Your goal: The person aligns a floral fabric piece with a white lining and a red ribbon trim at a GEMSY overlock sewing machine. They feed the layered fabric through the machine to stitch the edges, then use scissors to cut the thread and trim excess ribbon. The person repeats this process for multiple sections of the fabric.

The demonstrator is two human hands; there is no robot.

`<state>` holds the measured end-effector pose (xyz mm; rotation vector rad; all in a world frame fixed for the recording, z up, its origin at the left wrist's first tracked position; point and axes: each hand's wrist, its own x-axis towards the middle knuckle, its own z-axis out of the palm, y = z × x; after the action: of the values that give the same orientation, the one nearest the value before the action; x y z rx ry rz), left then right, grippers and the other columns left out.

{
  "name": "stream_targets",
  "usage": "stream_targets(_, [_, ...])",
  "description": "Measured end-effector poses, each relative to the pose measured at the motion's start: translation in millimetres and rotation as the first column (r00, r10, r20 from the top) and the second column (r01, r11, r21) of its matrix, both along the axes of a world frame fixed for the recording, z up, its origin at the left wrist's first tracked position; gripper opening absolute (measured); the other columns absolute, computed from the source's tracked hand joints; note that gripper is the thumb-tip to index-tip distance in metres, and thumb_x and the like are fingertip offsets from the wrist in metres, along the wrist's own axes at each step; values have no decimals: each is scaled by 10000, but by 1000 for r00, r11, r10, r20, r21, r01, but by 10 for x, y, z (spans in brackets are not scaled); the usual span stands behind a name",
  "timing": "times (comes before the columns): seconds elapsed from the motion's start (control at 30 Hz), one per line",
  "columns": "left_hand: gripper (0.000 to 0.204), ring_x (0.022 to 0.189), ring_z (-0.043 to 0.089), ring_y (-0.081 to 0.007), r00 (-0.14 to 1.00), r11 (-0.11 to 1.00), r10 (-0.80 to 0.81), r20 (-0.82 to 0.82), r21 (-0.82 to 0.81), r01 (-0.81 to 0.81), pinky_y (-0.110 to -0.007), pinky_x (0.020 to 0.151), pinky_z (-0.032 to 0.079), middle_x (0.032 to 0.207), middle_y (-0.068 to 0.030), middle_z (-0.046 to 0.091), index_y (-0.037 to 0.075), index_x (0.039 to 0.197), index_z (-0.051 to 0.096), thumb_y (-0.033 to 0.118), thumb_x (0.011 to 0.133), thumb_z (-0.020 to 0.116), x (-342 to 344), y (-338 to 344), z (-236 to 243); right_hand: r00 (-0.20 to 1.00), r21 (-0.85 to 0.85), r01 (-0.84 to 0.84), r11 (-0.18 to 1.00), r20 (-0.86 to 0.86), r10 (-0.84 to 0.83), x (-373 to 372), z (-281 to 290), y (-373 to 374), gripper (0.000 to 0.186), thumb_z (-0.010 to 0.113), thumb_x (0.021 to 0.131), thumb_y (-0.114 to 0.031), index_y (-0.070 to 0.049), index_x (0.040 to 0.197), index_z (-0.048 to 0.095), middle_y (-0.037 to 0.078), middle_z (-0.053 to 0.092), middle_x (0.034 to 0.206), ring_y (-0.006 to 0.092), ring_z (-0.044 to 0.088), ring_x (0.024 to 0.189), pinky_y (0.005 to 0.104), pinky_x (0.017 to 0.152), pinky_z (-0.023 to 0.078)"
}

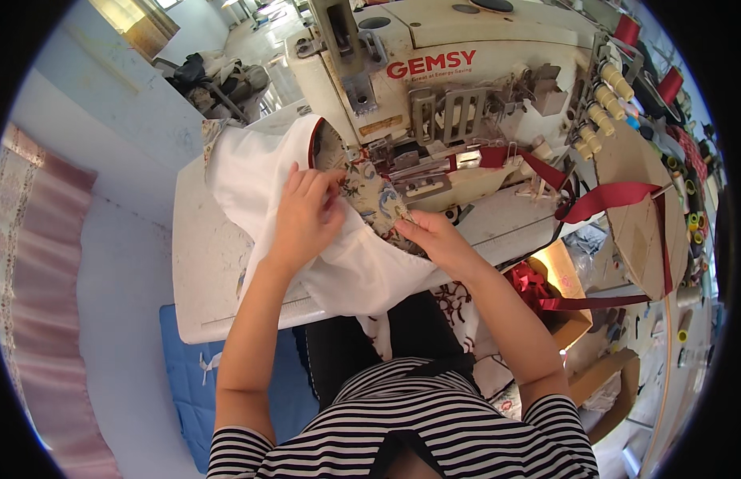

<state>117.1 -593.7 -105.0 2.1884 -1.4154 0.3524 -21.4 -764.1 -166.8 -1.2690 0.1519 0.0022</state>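
Note:
A white cloth piece (243,176) lined with floral-patterned fabric (370,191) lies across the sewing table, with dark red binding along its curved edge (315,136) under the machine (442,72). My left hand (311,207) rests on the white cloth, fingers curled at the edge where it meets the patterned side. My right hand (430,235) pinches the patterned fabric between thumb and fingers, just below the needle area. A dark red tape (598,199) runs from a cardboard disc (642,247) on the right through a metal folder (468,159) on the machine.
The pale table (199,263) ends above my lap. A blue padded cloth (187,375) is at left, beside a wall and pink curtain (55,263). Boxes (602,375) sit low at right, near thread cones (626,32) and spools. A dark pile (211,80) lies behind.

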Motion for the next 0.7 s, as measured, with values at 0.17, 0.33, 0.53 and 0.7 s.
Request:
stream_targets(0.17, [135,808,553,-243,928,949,-238,-287,136,285,-356,689,474,788,-42,575,75,883,632,52,755,594,-147,266,159,992,-133,-52,990,-118,36,-9,-308,-69,296,519,957,-244,37,1006,599,4,619,910,48,534,812,226,716,453])
stream_targets(0.33, [203,930,550,-276,998,994,-63,-26,-86,61,-353,746,476,994,-66,572,68,981,610,89,781,640,-481,-6,64,984,15,-135,991,-116,136,-167,-85,-17,269,534,948,-260,-2,940,611,3,622,908,69,551,826,238,753,446])
stream_targets(0.53, [246,1003,534,-293,985,988,-85,-148,-144,63,-357,849,457,1091,-86,560,53,1043,592,67,801,631,-180,-68,-196,986,122,-162,979,-29,167,-133,-192,-35,260,518,955,-260,-17,985,604,7,623,961,71,556,863,247,777,451])
stream_targets(0.7, [219,978,545,-298,995,988,-102,-15,-115,99,-366,825,463,1052,-90,572,35,1009,601,16,792,614,-37,-128,-88,990,221,-123,967,-39,135,31,-94,14,278,504,959,-258,-21,1080,583,16,628,1009,84,581,904,263,820,463])
